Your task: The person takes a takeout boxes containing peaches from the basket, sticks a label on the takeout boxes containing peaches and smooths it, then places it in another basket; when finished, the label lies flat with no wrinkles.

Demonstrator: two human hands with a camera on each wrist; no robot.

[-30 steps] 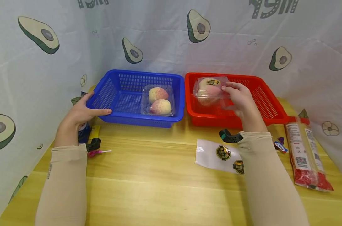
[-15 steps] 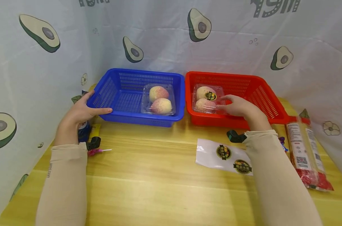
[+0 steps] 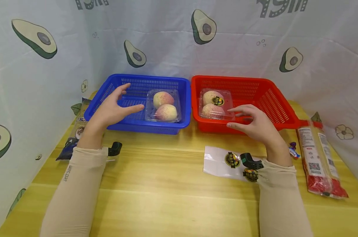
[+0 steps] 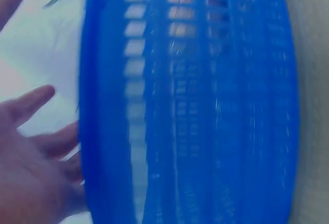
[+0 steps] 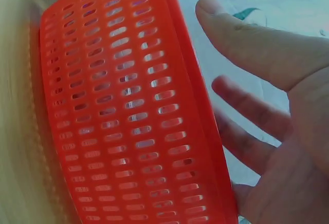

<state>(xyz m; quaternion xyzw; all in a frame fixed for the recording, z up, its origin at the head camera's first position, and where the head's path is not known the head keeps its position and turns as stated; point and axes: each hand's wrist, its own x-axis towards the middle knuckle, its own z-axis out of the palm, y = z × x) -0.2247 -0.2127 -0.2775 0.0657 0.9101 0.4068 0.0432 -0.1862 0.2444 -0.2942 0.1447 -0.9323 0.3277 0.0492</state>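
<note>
Two clear plastic boxes of peaches, one per basket; the labelled box (image 3: 215,104) sits in the left end of the red basket (image 3: 274,98), just beyond the basket's front wall; the plain box (image 3: 163,106) sits in the right end of the blue basket (image 3: 107,95), which stands just left of the red basket, rims nearly touching.

Right hand (image 3: 257,124) hovers in front of the red basket, fingers spread and relaxed, holding nothing; fingertips (image 3: 232,125) point toward the labelled box, near it but apart, at the front rim; the wrist view shows the open palm (image 5: 288,147) beside the basket's slotted outer wall (image 5: 128,116).

Left hand (image 3: 113,108) hangs over the blue basket's left half, fingers loose, empty; the plain box lies just to its right, not touched; left wrist view blurred, only blue mesh (image 4: 195,106) and an open hand (image 4: 31,152).

Handling, as a guess: thin clear shell, light, slick, flexes under a squeeze; fruit inside bruises easily; best taken by the short sides or low under the rim, thumb and fingers opposed, kept level so the lid does not pop.

Left of the red basket's front, a printed bag (image 3: 226,161) lies flat on the wooden table (image 3: 167,197); right of the basket, a long red packet (image 3: 319,158).
</note>
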